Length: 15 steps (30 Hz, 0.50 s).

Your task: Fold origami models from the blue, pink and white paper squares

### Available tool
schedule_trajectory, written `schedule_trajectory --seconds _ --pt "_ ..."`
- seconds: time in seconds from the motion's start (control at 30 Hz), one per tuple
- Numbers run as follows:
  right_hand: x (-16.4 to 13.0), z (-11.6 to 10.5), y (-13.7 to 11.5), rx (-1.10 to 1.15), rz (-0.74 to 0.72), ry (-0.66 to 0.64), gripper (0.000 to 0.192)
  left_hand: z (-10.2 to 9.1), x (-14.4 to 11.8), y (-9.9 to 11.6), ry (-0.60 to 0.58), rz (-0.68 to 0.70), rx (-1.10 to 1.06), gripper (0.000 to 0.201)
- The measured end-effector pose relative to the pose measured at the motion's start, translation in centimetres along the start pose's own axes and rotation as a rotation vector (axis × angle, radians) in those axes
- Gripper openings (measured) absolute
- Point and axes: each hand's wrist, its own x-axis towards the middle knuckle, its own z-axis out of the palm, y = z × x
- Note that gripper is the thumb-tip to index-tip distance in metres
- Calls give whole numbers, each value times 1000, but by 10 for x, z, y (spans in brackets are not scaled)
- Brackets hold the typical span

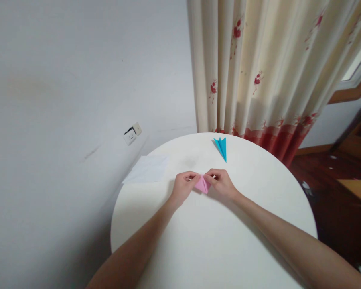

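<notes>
A small piece of folded pink paper (202, 185) is held between my two hands, just above or on the white round table (216, 249); I cannot tell which. My left hand (184, 185) pinches its left upper edge between thumb and fingers. On the other side, my right hand (221, 182) grips the right upper edge the same way. The paper's lower corner points toward me, and a crease runs down its middle. Beyond my right hand lies a blue paper plane (222, 149), its nose toward me.
White paper sheets (147, 168) lie at the table's left edge, by the wall. A wall socket (130, 137) is above them. Behind the table hangs a floral curtain (258, 68). Wooden furniture (356, 190) stands on the dark floor to the right.
</notes>
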Motion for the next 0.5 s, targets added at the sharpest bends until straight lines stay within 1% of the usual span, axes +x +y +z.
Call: schedule_trajectory --seconds 0.2,0.33,0.5 --pt "-1 2 -6 -16 -10 45 19 2 1 -1 12 8 5 18" --pt "-2 3 -5 -17 21 19 18 2 2 -3 -1 12 37 15" --pt "-2 3 -4 -25 21 -20 16 1 2 -3 -43 24 75 14"
